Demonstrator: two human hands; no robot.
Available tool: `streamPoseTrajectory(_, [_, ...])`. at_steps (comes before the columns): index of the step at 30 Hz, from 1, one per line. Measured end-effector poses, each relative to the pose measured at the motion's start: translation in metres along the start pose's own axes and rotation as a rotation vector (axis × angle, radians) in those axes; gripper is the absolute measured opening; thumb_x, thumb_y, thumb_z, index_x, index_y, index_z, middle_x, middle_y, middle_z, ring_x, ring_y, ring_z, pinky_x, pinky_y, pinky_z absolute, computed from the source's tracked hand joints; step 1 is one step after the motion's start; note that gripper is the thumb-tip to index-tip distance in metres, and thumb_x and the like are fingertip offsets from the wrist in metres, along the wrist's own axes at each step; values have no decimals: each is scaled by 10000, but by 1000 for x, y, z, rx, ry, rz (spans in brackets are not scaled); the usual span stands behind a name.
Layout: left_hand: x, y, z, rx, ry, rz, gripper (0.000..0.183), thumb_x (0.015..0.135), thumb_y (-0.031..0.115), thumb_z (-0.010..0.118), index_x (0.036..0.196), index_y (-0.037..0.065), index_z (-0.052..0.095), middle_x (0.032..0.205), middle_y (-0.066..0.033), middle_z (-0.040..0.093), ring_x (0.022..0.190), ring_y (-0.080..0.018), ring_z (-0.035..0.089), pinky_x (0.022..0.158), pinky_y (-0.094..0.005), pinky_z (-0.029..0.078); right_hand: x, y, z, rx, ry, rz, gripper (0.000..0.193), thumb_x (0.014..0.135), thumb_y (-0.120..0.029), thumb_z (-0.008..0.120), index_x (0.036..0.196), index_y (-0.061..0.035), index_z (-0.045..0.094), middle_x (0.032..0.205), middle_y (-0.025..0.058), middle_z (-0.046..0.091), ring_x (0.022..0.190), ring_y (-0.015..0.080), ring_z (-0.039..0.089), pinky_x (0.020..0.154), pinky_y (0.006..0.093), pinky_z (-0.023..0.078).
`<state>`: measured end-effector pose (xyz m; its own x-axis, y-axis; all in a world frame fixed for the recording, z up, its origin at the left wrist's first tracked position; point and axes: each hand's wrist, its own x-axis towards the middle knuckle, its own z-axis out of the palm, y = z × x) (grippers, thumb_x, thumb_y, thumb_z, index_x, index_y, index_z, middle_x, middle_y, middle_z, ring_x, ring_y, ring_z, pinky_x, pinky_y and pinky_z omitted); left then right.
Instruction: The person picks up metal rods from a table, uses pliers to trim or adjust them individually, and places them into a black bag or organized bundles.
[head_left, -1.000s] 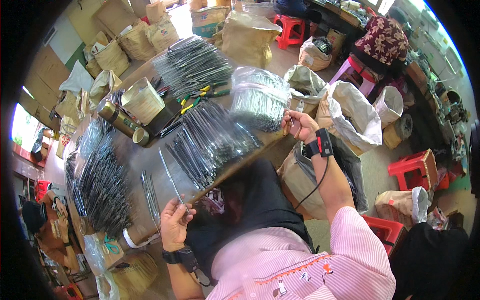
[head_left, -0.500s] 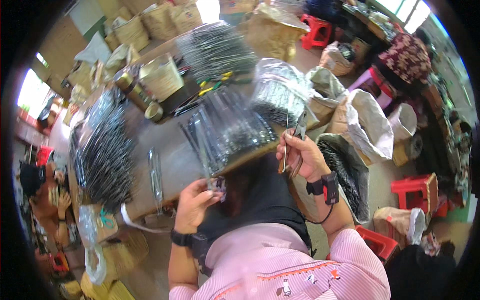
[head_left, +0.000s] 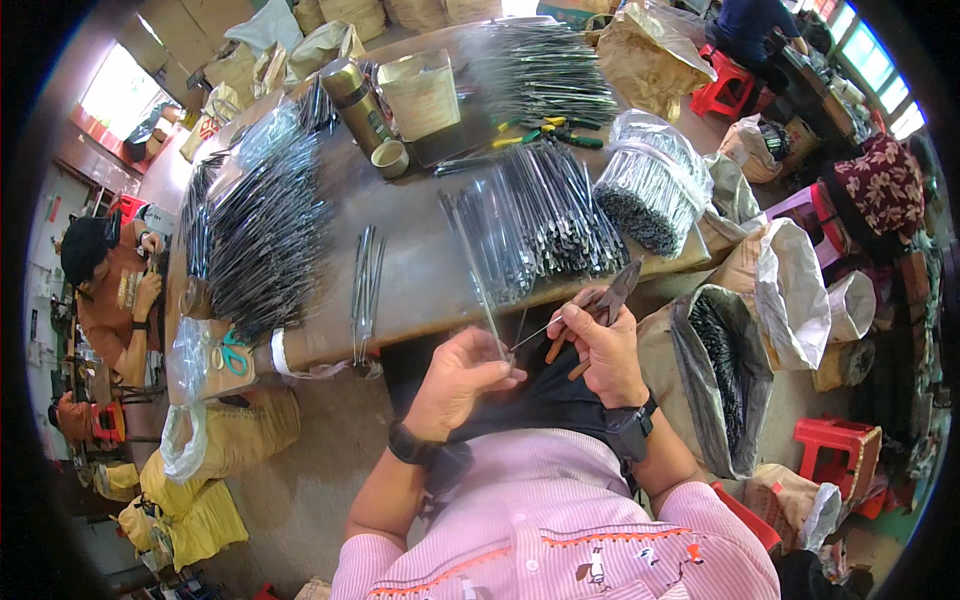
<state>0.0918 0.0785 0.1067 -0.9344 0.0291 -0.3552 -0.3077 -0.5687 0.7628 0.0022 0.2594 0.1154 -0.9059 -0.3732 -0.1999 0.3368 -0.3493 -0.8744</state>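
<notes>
My left hand (head_left: 462, 385) is closed on the lower end of a long thin metal strip (head_left: 487, 308), which points up toward the table. In my right hand (head_left: 610, 360) are pliers (head_left: 624, 286) with brown handles, their jaws pointing up and away. Between that hand's thumb and finger a thin wire (head_left: 534, 334) is pinched, slanting down to the left hand's fingertips. Whether the wire touches the strip is too small to tell. Both hands are over my lap, just off the table's near edge. Past them lies a row of similar dark metal strips (head_left: 560, 215).
On the wooden table (head_left: 345, 225) are a large heap of strips (head_left: 262, 225), a small loose bunch (head_left: 367, 290), a plastic-wrapped bundle (head_left: 655, 185), a thermos (head_left: 355, 100) and yellow-handled pliers (head_left: 520, 137). Open sacks (head_left: 790, 290) stand at right. A co-worker (head_left: 112, 280) sits at left.
My hands have come closer together. The wire in my right hand has swung from upright to a slant toward the left hand. The whole view has shifted, with the table further right.
</notes>
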Motion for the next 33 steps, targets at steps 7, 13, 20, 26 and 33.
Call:
streamPoseTrajectory(7, [1,0,-2,76,21,111,145,809,-40,610,932,21,562,855,-79,640,763,-190,663,671,-280,565,-3,14,5,-46,-11,-72,115,825,-36,643,865,-10,537,771,110,622,676,178,622,554,271,513])
streamPoseTrajectory(13, [5,2,-2,102,56,131,119,804,-34,632,897,13,574,841,-97,658,753,-186,667,662,-276,566,-5,22,19,-70,-114,46,117,828,-44,640,883,4,549,721,96,624,617,160,608,513,268,503])
streamPoseTrajectory(20, [3,-3,-12,141,104,52,212,772,-32,641,975,-10,585,825,-92,644,772,-180,657,678,-275,538,9,15,9,-2,37,2,156,833,-28,615,970,18,558,831,113,631,703,162,614,622,270,508])
streamPoseTrajectory(26, [0,0,-1,183,-42,-91,319,779,-61,621,1088,-41,541,831,-60,601,781,-215,669,631,-245,560,10,29,-5,-60,-37,179,266,834,-42,631,1074,39,548,882,125,642,714,164,615,644,269,512])
streamPoseTrajectory(33, [-3,7,3,251,-111,-144,321,778,-48,614,1087,-40,528,850,-63,586,774,-218,668,541,-220,520,14,29,-11,76,-118,311,191,829,-49,645,989,15,561,847,110,632,680,159,620,628,276,524])
